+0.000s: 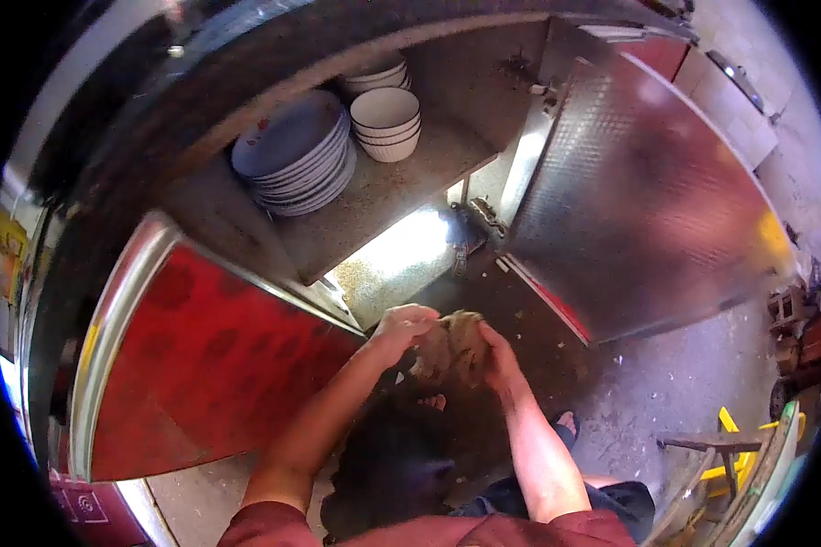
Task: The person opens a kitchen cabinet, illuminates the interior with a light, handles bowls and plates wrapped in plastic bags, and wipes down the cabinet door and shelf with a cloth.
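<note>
A crumpled brown cloth (452, 348) hangs between my two hands, in front of the opened cabinet. My left hand (405, 330) is closed on its left side, and my right hand (500, 356) grips the right edge. Beyond them, on the upper cabinet shelf (392, 201), stands a stack of grey-blue plates (294, 137). Beside the plates is a stack of white bowls (388, 123), with more bowls (374, 77) partly hidden behind. My hands are apart from all the dishes.
A red cabinet door (228, 356) stands open on the left, and a metal-backed door (648, 201) on the right. A wooden stool-like frame (721, 447) with yellow parts is at the lower right. Small debris lies on the dark floor (556, 365).
</note>
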Available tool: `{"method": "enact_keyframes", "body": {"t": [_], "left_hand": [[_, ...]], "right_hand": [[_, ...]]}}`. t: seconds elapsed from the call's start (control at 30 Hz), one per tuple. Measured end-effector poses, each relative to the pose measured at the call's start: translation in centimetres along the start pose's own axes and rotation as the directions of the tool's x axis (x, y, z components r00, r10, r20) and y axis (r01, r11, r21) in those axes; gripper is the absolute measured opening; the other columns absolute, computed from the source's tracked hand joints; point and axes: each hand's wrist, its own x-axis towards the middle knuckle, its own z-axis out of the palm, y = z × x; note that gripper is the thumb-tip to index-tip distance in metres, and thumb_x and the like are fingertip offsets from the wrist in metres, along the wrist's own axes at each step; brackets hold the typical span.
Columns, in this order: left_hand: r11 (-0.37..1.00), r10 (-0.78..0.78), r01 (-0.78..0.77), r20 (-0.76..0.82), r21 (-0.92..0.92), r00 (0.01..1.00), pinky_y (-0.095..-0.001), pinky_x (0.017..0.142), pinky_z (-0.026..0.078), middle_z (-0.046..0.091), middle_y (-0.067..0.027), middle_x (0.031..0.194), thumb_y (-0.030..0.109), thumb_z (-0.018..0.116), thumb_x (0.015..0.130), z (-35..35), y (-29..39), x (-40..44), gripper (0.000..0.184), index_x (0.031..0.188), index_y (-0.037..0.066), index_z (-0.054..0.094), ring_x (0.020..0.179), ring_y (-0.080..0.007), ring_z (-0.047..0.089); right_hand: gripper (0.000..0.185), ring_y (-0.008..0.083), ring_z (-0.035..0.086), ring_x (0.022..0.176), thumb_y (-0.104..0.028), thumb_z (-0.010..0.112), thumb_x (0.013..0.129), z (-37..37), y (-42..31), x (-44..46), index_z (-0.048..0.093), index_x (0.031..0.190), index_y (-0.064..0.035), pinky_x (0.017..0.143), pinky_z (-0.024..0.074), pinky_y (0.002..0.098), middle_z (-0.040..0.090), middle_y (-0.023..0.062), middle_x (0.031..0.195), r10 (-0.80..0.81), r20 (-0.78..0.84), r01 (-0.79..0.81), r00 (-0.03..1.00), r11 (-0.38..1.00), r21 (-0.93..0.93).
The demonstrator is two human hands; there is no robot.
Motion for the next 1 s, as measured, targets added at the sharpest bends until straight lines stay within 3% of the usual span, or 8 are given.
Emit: {"method": "enact_keyframes", "body": {"t": [0.17,0.2,0.37,0.5,0.67,0.77,0.93,1.0], "left_hand": [[0.969,0.201,-0.246,0.492,0.028,0.847,-0.0330,0.094,0.043,0.057,-0.0083,0.121,0.008,0.058,0.086,7.5,7.0,-4.8,0.037,0.124,0.005,0.056,0.112,-0.0182,0.052],[0.842,0.159,-0.421,0.591,0.338,0.791,-0.0347,0.101,0.038,0.054,-0.0099,0.126,0.008,0.059,0.086,8.6,8.4,-5.6,0.044,0.129,0.004,0.050,0.119,-0.0208,0.049],[0.824,0.427,-0.503,0.296,0.262,0.854,-0.0326,0.093,0.046,0.055,-0.0119,0.122,0.014,0.066,0.083,12.1,9.4,-9.1,0.050,0.129,0.003,0.050,0.114,-0.0209,0.053],[0.485,0.629,-0.802,0.498,0.348,0.597,-0.0407,0.110,0.028,0.033,-0.0185,0.143,0.017,0.077,0.073,15.3,10.2,-13.6,0.093,0.146,0.005,0.020,0.134,-0.0296,0.032],[0.266,0.917,-0.833,0.138,0.485,0.373,-0.0347,0.094,0.045,0.061,-0.0139,0.114,0.008,0.065,0.082,17.3,12.1,-15.2,0.035,0.116,0.001,0.059,0.108,-0.0256,0.057],[0.346,0.854,-0.839,0.229,0.420,0.467,-0.0342,0.092,0.046,0.061,-0.0132,0.115,0.012,0.065,0.085,15.1,14.4,-16.5,0.035,0.118,0.004,0.058,0.105,-0.0238,0.059],[0.393,0.908,-0.908,0.096,0.143,0.408,-0.0289,0.085,0.048,0.062,-0.0080,0.109,0.014,0.061,0.089,13.4,21.1,-18.3,0.027,0.112,-0.001,0.059,0.099,-0.0148,0.058],[0.091,0.985,-0.954,0.118,0.285,0.129,-0.0279,0.083,0.048,0.060,-0.0056,0.108,0.009,0.065,0.084,11.7,25.9,-18.4,0.030,0.112,-0.001,0.058,0.096,-0.0141,0.058]], "right_hand": [[0.049,0.0227,0.049,0.118,-0.038,0.053,0.093,6.7,-0.7,-8.7,0.046,0.132,-0.0099,0.104,0.0340,0.0429,0.052,0.0066,0.131,-0.337,0.042,0.339,0.941,0.937,-0.079],[0.044,0.0219,0.051,0.117,-0.026,0.055,0.092,7.1,-0.5,-9.4,0.047,0.132,-0.0089,0.102,0.0367,0.0384,0.053,0.0062,0.129,-0.412,-0.011,0.406,0.911,0.902,-0.148],[0.043,0.0220,0.055,0.112,-0.004,0.053,0.084,9.6,-3.0,-14.2,0.047,0.127,-0.0044,0.099,0.0442,0.0377,0.058,0.0094,0.118,-0.693,0.060,0.694,0.719,0.709,-0.124],[0.027,0.0219,0.058,0.108,-0.009,0.057,0.088,15.7,-4.0,-18.8,0.050,0.115,-0.0054,0.096,0.0459,0.0366,0.059,0.0096,0.115,-0.787,0.036,0.762,0.616,0.583,-0.282],[0.038,0.0149,0.051,0.116,-0.016,0.049,0.097,16.1,-2.8,-20.3,0.047,0.132,-0.0022,0.103,0.0365,0.0297,0.054,0.0060,0.127,-0.671,0.174,0.678,0.720,0.629,-0.381],[0.038,0.0121,0.054,0.105,-0.015,0.056,0.093,16.4,-2.9,-21.5,0.049,0.129,-0.0035,0.095,0.0415,0.0275,0.056,0.0024,0.117,-0.632,0.228,0.613,0.741,0.499,-0.612],[0.034,0.0160,0.062,0.090,-0.018,0.055,0.094,18.4,-2.8,-21.2,0.049,0.125,-0.0052,0.072,0.0521,0.0293,0.060,0.0059,0.107,-0.617,0.200,0.610,0.761,0.576,-0.544],[0.034,0.0159,0.064,0.082,-0.018,0.056,0.094,21.3,-3.1,-20.8,0.050,0.125,-0.0059,0.065,0.0524,0.0286,0.062,0.0063,0.102,-0.608,0.274,0.636,0.745,0.525,-0.565]]}}
